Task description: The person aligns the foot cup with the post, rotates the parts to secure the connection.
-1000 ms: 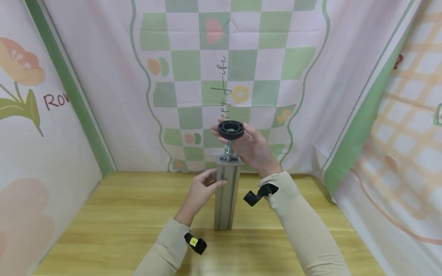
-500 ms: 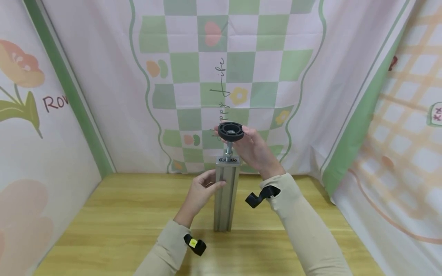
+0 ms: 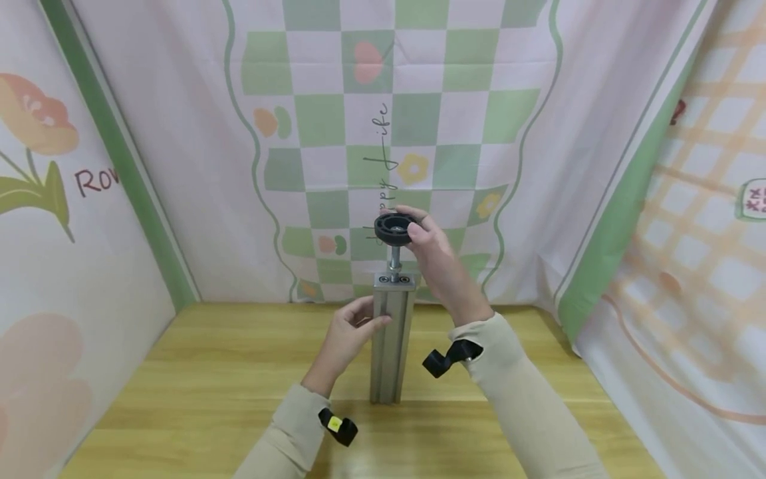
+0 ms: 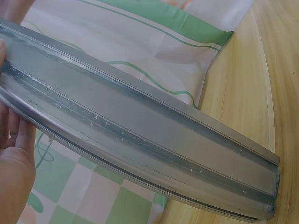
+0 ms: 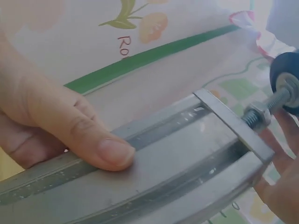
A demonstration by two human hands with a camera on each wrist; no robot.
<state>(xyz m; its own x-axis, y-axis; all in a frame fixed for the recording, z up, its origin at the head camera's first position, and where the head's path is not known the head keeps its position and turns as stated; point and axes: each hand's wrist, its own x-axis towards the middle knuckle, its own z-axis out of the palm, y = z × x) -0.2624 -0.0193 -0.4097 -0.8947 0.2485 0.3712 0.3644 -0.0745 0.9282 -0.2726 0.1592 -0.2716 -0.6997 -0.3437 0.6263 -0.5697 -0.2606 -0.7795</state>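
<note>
An aluminium profile (image 3: 385, 362) stands upright on the table, with a screwed-on end plate (image 3: 393, 283) on top. From that plate rises a threaded bolt (image 3: 395, 257) carrying a black round levelling foot (image 3: 383, 234). My left hand (image 3: 350, 332) grips the profile's upper part from the left, thumb across the near face. My right hand (image 3: 441, 266) holds the foot's rim from the right, thumb on the near side and fingers behind. In the right wrist view a nut (image 5: 257, 115) sits on the bolt, close to the plate. Grooves (image 4: 140, 140) run along the profile in the left wrist view.
The wooden table (image 3: 209, 372) spreads around the profile's base. A checkered curtain (image 3: 419, 113) hangs behind it, and printed cloth (image 3: 54, 246) hangs at both sides. Each sleeve has a black strap mount (image 3: 439, 362) near the wrist.
My right hand has turned around the foot: its fingers were extended behind it, and now thumb and fingers curl onto the rim. My left hand keeps its hold on the profile.
</note>
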